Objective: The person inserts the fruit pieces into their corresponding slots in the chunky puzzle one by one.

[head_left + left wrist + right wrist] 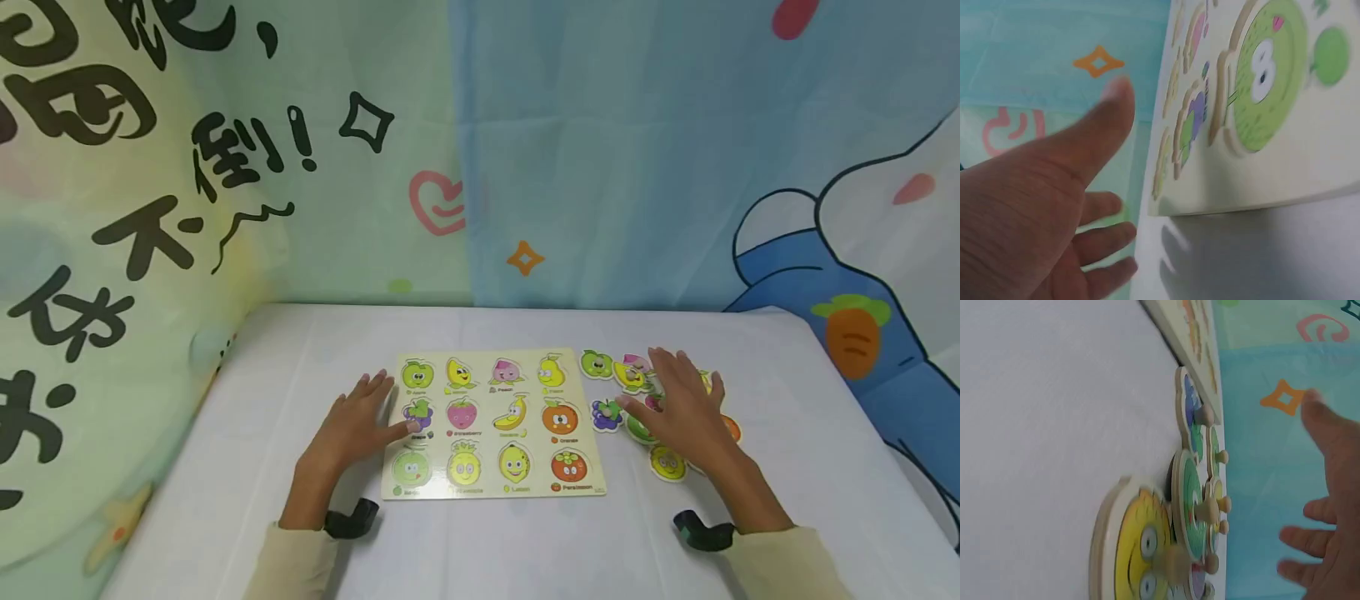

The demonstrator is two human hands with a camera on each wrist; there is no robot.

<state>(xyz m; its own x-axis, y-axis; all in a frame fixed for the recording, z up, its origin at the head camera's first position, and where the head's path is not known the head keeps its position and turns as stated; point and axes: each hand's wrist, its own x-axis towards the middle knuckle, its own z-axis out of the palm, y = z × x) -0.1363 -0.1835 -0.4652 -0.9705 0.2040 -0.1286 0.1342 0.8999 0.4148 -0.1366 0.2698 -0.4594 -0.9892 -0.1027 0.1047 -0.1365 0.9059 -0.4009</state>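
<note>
Right grip and left grip are both released and hold nothing. On the white counter lies a flat fruit board, its long axis running from left to right. Over its left edge reaches the thumb of the left grip. Loose fruit pieces lie right of the board, beneath and around the right grip, which is the nearer one. Grape piece is just beside the board's right edge. Small knobs stand on the pieces.
</note>
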